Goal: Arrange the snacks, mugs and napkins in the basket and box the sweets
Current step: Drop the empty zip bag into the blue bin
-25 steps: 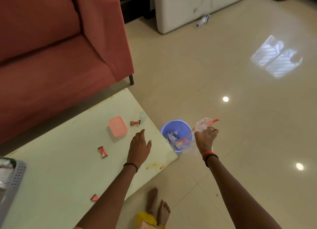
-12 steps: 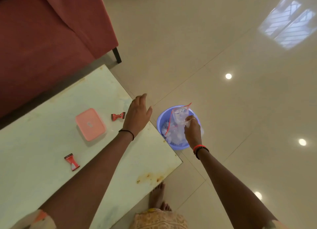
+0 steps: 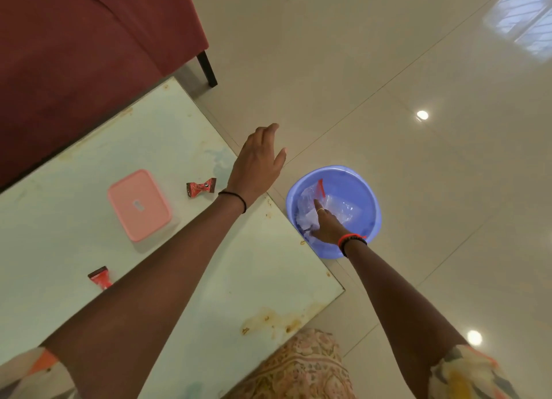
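Note:
A closed pink box lies on the pale green table. One red wrapped sweet sits to its right, another lies nearer me, partly hidden by my left forearm. My left hand hovers open over the table's right edge, holding nothing. My right hand reaches down into a blue bin on the floor, fingers stretched out on a clear plastic bag with a red strip that lies inside it.
A red sofa stands behind the table, its black leg near the table's far corner. The bin stands on glossy beige floor tiles right against the table's edge. Rust-coloured stains mark the table's near corner.
My right hand has gone down from above the bin into it, taking the plastic bag along. The view has tilted down and closer. My left hand stays raised over the table edge.

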A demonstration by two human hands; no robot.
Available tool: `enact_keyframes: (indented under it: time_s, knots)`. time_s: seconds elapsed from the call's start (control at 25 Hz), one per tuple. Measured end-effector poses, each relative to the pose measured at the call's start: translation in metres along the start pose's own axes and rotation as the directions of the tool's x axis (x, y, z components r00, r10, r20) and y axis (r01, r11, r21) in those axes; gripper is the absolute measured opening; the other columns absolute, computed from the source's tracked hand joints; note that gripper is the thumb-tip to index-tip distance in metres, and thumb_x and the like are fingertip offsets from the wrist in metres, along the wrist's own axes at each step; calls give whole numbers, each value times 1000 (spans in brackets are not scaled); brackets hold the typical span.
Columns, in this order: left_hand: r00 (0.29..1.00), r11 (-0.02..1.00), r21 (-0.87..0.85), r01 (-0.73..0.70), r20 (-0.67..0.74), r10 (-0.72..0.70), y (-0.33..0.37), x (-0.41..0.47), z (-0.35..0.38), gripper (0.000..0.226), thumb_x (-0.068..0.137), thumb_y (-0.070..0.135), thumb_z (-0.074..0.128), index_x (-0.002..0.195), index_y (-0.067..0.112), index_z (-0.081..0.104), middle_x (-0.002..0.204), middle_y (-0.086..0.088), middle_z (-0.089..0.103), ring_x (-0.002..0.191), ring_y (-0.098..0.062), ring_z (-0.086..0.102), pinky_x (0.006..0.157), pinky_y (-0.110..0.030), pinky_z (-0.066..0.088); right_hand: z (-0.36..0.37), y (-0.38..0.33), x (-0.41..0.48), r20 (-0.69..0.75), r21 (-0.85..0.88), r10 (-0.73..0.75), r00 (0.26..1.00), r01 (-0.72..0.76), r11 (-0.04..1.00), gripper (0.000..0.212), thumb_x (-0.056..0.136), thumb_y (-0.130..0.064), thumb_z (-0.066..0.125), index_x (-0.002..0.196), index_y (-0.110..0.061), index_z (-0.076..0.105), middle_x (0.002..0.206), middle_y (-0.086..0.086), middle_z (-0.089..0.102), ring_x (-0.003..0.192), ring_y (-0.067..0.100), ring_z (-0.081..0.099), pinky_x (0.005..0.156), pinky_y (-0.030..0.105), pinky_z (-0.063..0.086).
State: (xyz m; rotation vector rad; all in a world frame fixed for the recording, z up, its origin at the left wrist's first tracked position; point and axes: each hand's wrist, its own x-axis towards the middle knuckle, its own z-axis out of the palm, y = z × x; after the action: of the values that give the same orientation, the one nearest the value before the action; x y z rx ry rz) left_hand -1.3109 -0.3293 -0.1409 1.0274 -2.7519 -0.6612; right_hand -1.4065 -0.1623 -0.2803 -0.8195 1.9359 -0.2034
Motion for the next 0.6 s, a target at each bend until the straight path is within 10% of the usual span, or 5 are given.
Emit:
enact_keyframes:
  time_s: [0.24, 0.6]
  knots:
    - [999, 999, 0, 41, 31, -41, 7, -29, -12, 48, 96, 27, 46, 138, 4, 37, 131, -16, 49, 120, -29, 48, 102, -35, 41, -17, -10, -24, -307, 383, 174, 936, -46, 923, 36, 90, 2, 39, 121, -8, 53, 126, 17, 50, 101, 33, 54, 71, 22, 37]
    - [991, 988, -71, 135, -8, -136, 47, -124, -106, 35, 95, 22, 49, 125, 3, 51, 129, -13, 53, 123, -27, 49, 107, -36, 38, -62, -111, -165, -531, 258, 32, 847, 125, 958, 22, 91, -3, 42, 104, -7, 59, 101, 13, 60, 79, 19, 48, 70, 21, 34]
